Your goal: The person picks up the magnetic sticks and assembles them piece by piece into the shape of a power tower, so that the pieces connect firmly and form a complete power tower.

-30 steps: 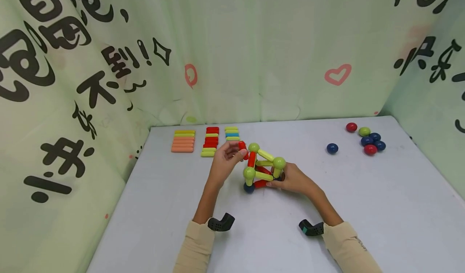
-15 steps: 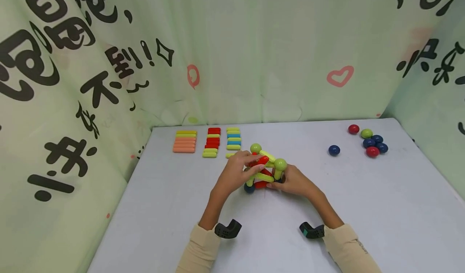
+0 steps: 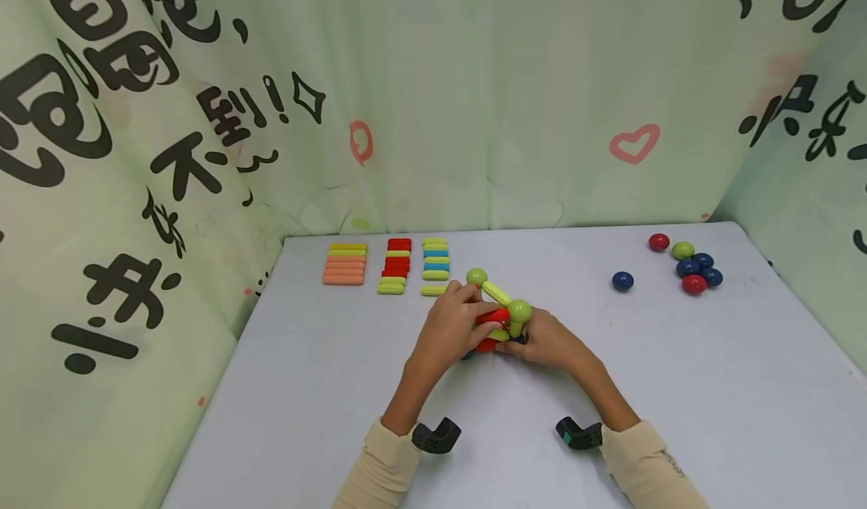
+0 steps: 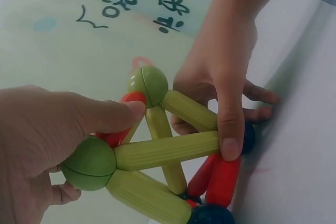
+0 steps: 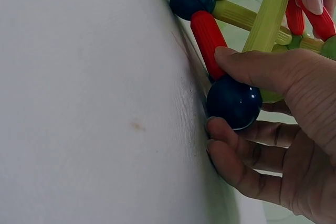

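Observation:
A frame of magnetic rods and balls stands on the table between both hands, with green balls (image 3: 519, 311) on top and dark blue balls (image 5: 234, 102) at its base. My left hand (image 3: 447, 328) pinches a red rod (image 3: 497, 316) at the upper part of the frame. In the left wrist view, this rod lies between two green balls (image 4: 149, 86), partly hidden by the thumb. My right hand (image 3: 552, 339) grips a lower corner of the frame, its thumb on a red rod (image 5: 206, 38) and its fingers around a dark blue ball.
Behind the left hand lie three groups of rods: orange and yellow rods (image 3: 344, 271), red and green rods (image 3: 396, 272), blue and green rods (image 3: 436, 266). Loose balls in red (image 3: 694, 284), green (image 3: 683, 250) and blue (image 3: 623, 281) sit at the back right. A printed curtain (image 3: 433, 102) borders the table.
My left hand has brought the red rod from the left side of the frame rightward onto its upper front. The right hand has stayed at its corner.

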A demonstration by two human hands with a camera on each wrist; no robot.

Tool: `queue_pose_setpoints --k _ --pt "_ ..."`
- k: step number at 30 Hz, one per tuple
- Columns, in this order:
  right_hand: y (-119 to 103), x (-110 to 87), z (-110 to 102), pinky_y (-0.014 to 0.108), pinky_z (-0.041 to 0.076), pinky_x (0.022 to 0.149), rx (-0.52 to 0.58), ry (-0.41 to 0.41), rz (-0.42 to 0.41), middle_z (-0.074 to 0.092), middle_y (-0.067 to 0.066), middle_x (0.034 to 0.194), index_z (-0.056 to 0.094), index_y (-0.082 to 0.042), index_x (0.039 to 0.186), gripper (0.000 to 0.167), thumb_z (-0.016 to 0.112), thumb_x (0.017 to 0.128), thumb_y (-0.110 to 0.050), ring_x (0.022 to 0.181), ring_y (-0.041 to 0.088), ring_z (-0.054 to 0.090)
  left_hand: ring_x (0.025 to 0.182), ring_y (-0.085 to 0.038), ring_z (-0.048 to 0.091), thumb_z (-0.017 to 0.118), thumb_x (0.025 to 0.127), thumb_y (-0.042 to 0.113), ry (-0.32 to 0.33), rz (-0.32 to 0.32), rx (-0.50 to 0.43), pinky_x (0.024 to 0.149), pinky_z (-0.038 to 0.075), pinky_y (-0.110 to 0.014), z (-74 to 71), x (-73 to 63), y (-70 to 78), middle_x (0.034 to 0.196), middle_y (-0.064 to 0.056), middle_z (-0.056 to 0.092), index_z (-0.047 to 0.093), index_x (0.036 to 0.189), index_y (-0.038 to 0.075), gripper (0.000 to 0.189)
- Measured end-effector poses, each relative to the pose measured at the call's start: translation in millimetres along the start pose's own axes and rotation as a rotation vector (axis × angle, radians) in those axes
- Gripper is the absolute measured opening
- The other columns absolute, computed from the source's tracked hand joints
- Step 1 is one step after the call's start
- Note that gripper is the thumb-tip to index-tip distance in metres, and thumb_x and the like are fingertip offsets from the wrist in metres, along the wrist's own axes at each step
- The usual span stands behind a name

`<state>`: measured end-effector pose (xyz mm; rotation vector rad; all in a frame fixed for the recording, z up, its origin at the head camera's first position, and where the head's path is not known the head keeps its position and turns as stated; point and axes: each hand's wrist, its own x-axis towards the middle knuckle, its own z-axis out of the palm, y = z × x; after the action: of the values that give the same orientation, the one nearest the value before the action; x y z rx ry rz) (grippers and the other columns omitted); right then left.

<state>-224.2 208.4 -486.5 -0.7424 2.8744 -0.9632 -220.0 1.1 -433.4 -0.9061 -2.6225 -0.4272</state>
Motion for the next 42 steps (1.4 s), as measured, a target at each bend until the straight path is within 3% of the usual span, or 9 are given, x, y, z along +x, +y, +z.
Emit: queue_pose_setpoints --k 8,12,15,19,26,31,34,37,42 --pt "-0.1 0.5 1.8 0.028 0.053 0.074 0.001 0.007 -0.014 0.068 0.003 0.097 0.058 -0.003 0.113 0.048 0.081 0.080 -0.028 0.080 0.009 0.057 0.091 -0.013 0.049 0.078 0.082 0.036 0.027 -0.022 -0.159 0.070 0.047 -0.017 -4.6 -2.8 -5.6 0.099 0.000 0.058 0.077 0.104 0.016 0.030" --pt "-0.6 0.7 2.5 0.024 0.051 0.069 0.024 -0.002 -0.002 0.068 0.001 0.093 0.059 -0.004 0.112 0.046 0.081 0.080 -0.028 0.075 0.008 0.055 0.101 -0.014 0.050 0.079 0.081 0.038 -0.046 -0.092 -0.231 0.074 0.052 -0.018 -9.3 -5.4 -13.2 0.107 -0.002 0.051 0.072 0.109 0.017 0.035" --pt "-0.8 0.3 2.8 0.023 0.049 0.066 0.039 -0.012 0.017 0.067 -0.001 0.090 0.060 -0.005 0.111 0.045 0.081 0.079 -0.029 0.073 0.008 0.053 0.100 -0.015 0.052 0.080 0.080 0.038 -0.125 -0.148 -0.307 0.074 0.052 -0.020 -12.9 -7.1 -20.0 0.110 -0.003 0.048 0.068 0.112 0.017 0.040" --pt "-0.8 -0.9 2.7 0.022 0.046 0.063 0.049 -0.021 0.039 0.065 -0.002 0.086 0.060 -0.005 0.109 0.043 0.081 0.079 -0.029 0.070 0.009 0.052 0.097 -0.015 0.053 0.079 0.080 0.038 -0.197 -0.178 -0.415 0.073 0.051 -0.020 -15.1 -7.8 -28.0 0.110 -0.003 0.048 0.063 0.115 0.017 0.044" --pt "-1.4 -1.2 2.8 0.022 0.045 0.061 0.055 -0.026 0.050 0.062 -0.002 0.083 0.060 -0.005 0.109 0.044 0.080 0.080 -0.031 0.069 0.009 0.051 0.103 -0.014 0.056 0.079 0.081 0.038 -0.249 -0.197 -0.550 0.079 0.053 -0.022 -14.6 -8.0 -40.1 0.111 0.000 0.055 0.054 0.121 0.015 0.053" --pt "-2.2 -0.3 3.0 0.023 0.045 0.062 0.059 -0.026 0.061 0.061 -0.002 0.082 0.060 -0.005 0.109 0.044 0.080 0.080 -0.031 0.070 0.010 0.051 0.099 -0.017 0.059 0.080 0.080 0.035 -0.253 -0.245 -0.675 0.081 0.053 -0.029 -9.1 -10.5 -62.1 0.105 -0.006 0.063 0.053 0.125 0.010 0.058" --pt "-2.8 -0.2 2.7 0.024 0.044 0.060 0.071 -0.029 0.070 0.058 -0.001 0.078 0.060 -0.005 0.107 0.041 0.079 0.081 -0.030 0.068 0.011 0.050 0.101 -0.020 0.060 0.074 0.087 0.031 -0.181 -0.325 -0.660 0.085 0.053 -0.034 2.3 -14.0 -79.7 0.109 -0.011 0.063 0.058 0.125 0.009 0.047" --pt "-2.3 -0.2 2.7 0.023 0.043 0.060 0.069 -0.032 0.070 0.057 -0.002 0.078 0.059 -0.005 0.106 0.040 0.079 0.081 -0.029 0.069 0.011 0.050 0.104 -0.023 0.059 0.066 0.094 0.025 -0.097 -0.442 -0.554 0.089 0.053 -0.037 19.8 -18.1 -93.9 0.116 -0.013 0.060 0.060 0.126 0.010 0.036" --pt "-0.5 -0.1 3.8 0.023 0.043 0.060 0.065 -0.034 0.062 0.057 -0.002 0.079 0.059 -0.005 0.107 0.040 0.079 0.081 -0.029 0.069 0.011 0.049 0.104 -0.021 0.054 0.060 0.098 0.019 -0.084 -0.570 -0.379 0.086 0.052 -0.031 49.6 -19.4 -101.2 0.123 -0.012 0.049 0.054 0.140 0.018 0.043"
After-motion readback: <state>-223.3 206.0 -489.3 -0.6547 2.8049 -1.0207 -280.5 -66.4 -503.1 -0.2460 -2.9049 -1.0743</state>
